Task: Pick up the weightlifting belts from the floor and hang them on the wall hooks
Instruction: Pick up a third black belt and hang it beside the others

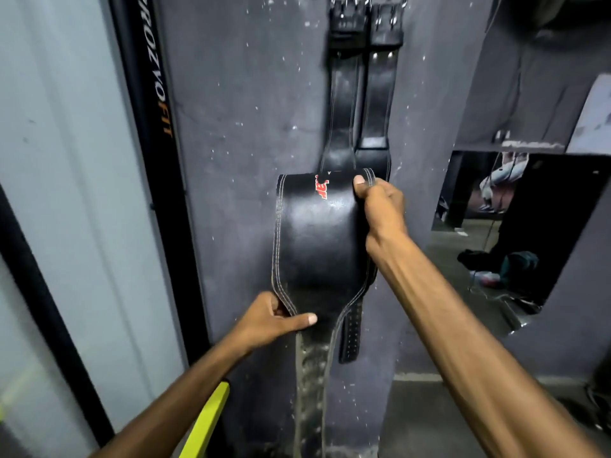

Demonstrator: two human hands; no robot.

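A wide black leather weightlifting belt [317,233] with pale stitching and a red logo is held up in front of the dark grey wall. My right hand [380,203] grips its upper right edge, thumb on the front. My left hand [277,317] pinches the lower left edge where the belt narrows. Its punched strap end [350,338] dangles below. Two more black belts [360,104] hang by their buckles at the top of the wall, just above the held one. The hooks themselves are cut off by the frame's top edge.
A black upright machine frame [155,104] with orange lettering stands left of the wall, beside a pale panel. A yellow-green bar [208,421] sits at lower left. To the right, an opening [496,233] shows a floor with bags and clothes.
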